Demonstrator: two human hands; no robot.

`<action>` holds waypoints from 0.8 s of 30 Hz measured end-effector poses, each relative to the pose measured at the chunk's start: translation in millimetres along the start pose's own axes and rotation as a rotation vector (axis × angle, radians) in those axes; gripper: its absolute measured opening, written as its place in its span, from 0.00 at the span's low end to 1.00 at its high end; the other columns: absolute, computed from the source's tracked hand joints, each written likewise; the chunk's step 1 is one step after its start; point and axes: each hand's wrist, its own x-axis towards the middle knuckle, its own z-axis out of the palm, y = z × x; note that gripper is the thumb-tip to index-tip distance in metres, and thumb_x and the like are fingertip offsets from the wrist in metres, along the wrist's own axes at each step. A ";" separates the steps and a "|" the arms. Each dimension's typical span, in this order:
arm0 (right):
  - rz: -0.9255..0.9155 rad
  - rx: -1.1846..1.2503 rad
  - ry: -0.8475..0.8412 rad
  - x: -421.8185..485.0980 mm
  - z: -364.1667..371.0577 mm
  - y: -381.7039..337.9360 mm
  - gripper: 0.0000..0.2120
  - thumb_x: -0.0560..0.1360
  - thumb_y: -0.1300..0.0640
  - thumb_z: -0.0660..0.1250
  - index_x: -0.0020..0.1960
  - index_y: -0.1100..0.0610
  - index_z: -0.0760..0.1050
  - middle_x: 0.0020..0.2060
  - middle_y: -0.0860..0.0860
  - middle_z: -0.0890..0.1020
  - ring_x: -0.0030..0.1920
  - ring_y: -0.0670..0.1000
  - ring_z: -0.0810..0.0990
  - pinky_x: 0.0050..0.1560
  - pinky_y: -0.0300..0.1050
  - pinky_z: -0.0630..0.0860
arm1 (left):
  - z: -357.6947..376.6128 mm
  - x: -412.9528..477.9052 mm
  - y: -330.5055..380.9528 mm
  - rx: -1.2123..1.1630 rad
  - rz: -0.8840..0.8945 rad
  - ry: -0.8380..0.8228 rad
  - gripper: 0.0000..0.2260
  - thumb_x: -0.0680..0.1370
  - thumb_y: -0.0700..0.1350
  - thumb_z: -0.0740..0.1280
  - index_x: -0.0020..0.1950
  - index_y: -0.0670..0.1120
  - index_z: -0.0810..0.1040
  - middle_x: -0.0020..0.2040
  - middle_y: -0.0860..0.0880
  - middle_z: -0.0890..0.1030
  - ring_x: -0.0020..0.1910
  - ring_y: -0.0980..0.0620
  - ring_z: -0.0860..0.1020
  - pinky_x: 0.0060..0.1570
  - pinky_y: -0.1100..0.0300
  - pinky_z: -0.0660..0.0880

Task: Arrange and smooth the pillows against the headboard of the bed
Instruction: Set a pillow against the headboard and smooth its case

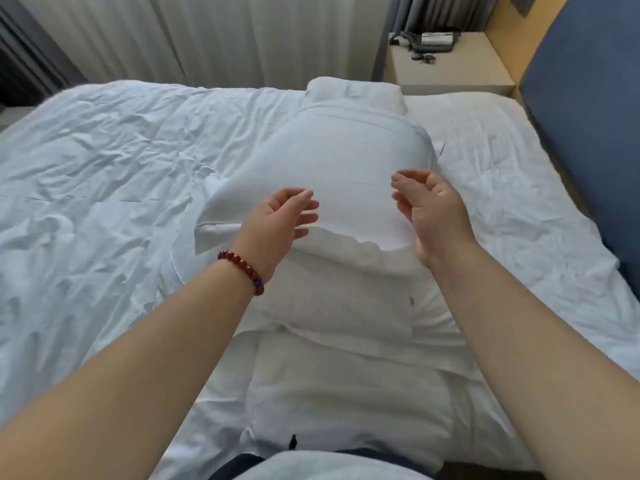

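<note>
Across the middle of the frame, several white pillows lie in a row on a bed [86, 174] covered with wrinkled white sheets. One plump pillow [332, 168] sits at the centre, its near edge overlapping a second pillow [346, 292] below it. A third pillow [346, 403] lies at the bottom centre, closest to the viewer, and a fourth pillow [356, 91] peeks out at the top centre, beyond the plump one. The blue headboard [585, 133] stands along the right edge of the frame, apart from the row of pillows, with bare sheet between them.

Two bare forearms reach in from the bottom corners. The left hand [277, 220], with a bracelet of dark red beads [244, 270] on its wrist, hovers over the near edge of the plump pillow, fingers loosely curled and spread, its grip holding nothing. The right hand [436, 213] hovers just beside it over the same pillow, palm turned inward, fingers [412, 176] bent and apart, its grip likewise empty. Whether either hand touches the fabric cannot be told.

At the upper right, a pale bedside table [450, 71] carries a dark bag and some small items. Pale curtains [225, 36] hang across the top of the frame behind the bed.
</note>
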 end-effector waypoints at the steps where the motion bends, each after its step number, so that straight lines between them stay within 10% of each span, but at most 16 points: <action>1: 0.002 -0.027 0.015 9.9 -0.5 -2.1 0.05 0.75 0.55 0.72 0.48 0.51 0.77 0.43 0.48 0.79 0.45 0.45 0.77 0.52 0.40 0.74 | 2.0 7.1 4.1 0.018 0.009 0.021 0.08 0.81 0.47 0.64 0.57 0.46 0.77 0.55 0.47 0.83 0.53 0.51 0.82 0.53 0.55 0.78; 15: 0.261 -0.446 0.217 131.3 2.0 42.9 0.53 0.59 0.31 0.74 0.76 0.50 0.60 0.72 0.54 0.67 0.70 0.57 0.69 0.71 0.53 0.67 | -26.5 141.7 14.0 0.664 0.093 0.258 0.18 0.77 0.56 0.65 0.64 0.49 0.76 0.58 0.48 0.79 0.52 0.54 0.76 0.49 0.63 0.72; 19: 0.312 -0.321 0.232 153.2 1.6 49.1 0.62 0.53 0.31 0.76 0.79 0.51 0.54 0.74 0.53 0.67 0.71 0.55 0.69 0.71 0.51 0.67 | -35.2 187.5 11.8 1.018 0.034 0.080 0.30 0.76 0.64 0.61 0.72 0.48 0.68 0.71 0.46 0.70 0.71 0.44 0.66 0.69 0.47 0.64; 24: 0.348 -0.316 0.238 170.0 3.9 58.4 0.65 0.51 0.29 0.76 0.79 0.45 0.50 0.74 0.50 0.66 0.71 0.53 0.69 0.71 0.52 0.67 | -42.8 240.2 10.1 1.055 -0.068 -0.048 0.35 0.76 0.67 0.58 0.76 0.46 0.62 0.75 0.44 0.65 0.73 0.43 0.64 0.71 0.50 0.61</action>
